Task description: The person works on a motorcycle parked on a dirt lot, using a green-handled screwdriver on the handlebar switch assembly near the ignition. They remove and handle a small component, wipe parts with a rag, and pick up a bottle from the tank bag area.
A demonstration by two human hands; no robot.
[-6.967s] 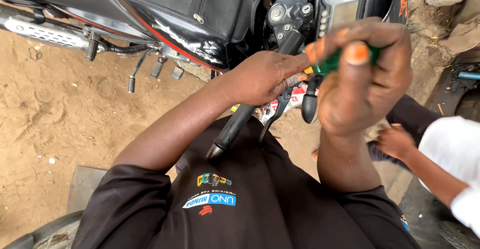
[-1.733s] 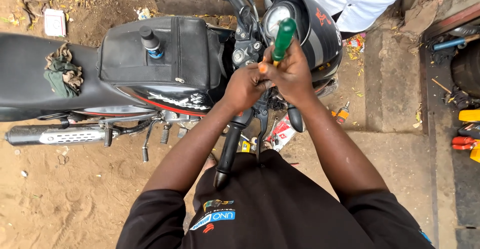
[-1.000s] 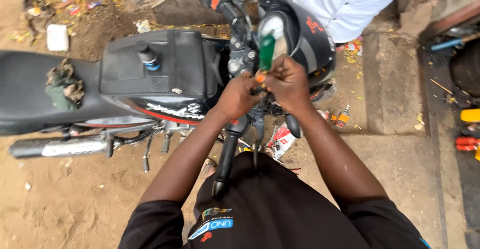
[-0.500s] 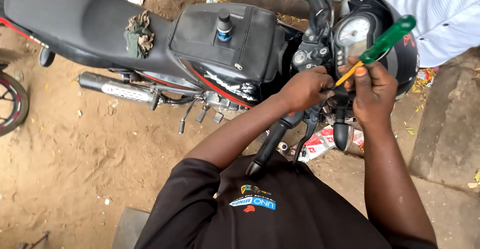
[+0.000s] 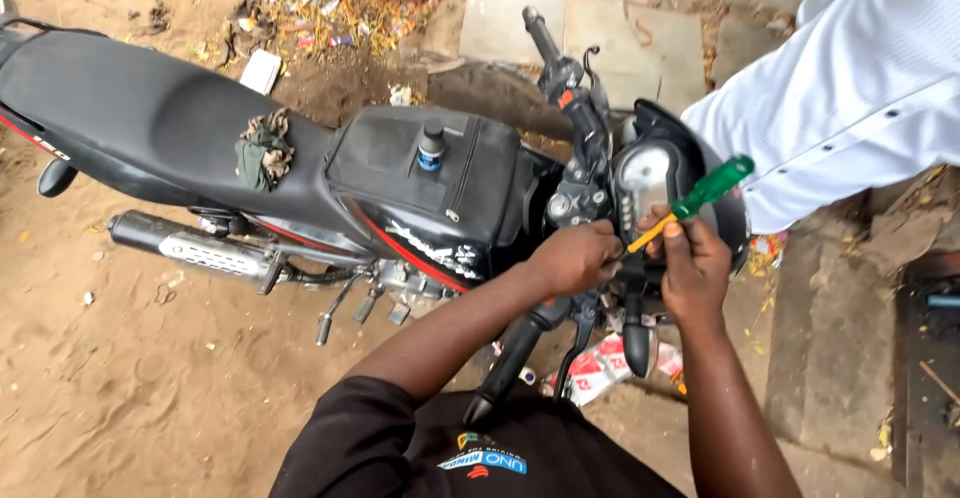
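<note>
Head view, from left to right: a black motorcycle (image 5: 150, 118) stands on sandy ground, a crumpled rag (image 5: 262, 150) on its seat and a small dark bottle (image 5: 431, 147) upright on the tank bag. The left hand (image 5: 577, 256) is curled closed at the handlebar controls (what it grips is hidden). Just beside it, the right hand (image 5: 694, 266) pinches a green-handled screwdriver (image 5: 690, 202), tilted, in front of the instrument cluster (image 5: 645, 176). Another person's white sleeve (image 5: 850, 88) fills the upper right.
</note>
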